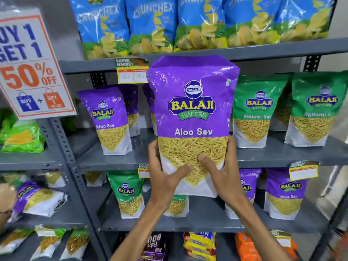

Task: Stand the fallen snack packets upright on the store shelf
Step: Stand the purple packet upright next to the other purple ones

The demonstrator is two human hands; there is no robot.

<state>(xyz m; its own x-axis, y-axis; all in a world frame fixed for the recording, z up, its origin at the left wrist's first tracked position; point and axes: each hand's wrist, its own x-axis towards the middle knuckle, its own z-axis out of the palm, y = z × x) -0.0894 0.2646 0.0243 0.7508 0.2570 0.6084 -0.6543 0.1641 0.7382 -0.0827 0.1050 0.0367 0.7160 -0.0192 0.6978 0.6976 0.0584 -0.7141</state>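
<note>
Both hands hold 1 purple Aloo Sev packet (193, 117) upright in the air, in front of the middle shelf (282, 157) and clear of its surface. We see the left hand (165, 178) wrapped around the packet's lower left edge and the right hand (224, 174) around its lower right edge, thumbs pressed on the front face. We judge that this low, 2-sided grip keeps the flat base level, so the packet can be set down on it without tipping. The open gap on the middle shelf lies between a standing purple packet (111, 119) to the left and 2 green Ratlami Sev packets (254, 112) to the right; it is the likely destination. On the neighbouring rack, lower left, another purple packet (39, 200) lies tilted on its side, apparently still to be righted.
</note>
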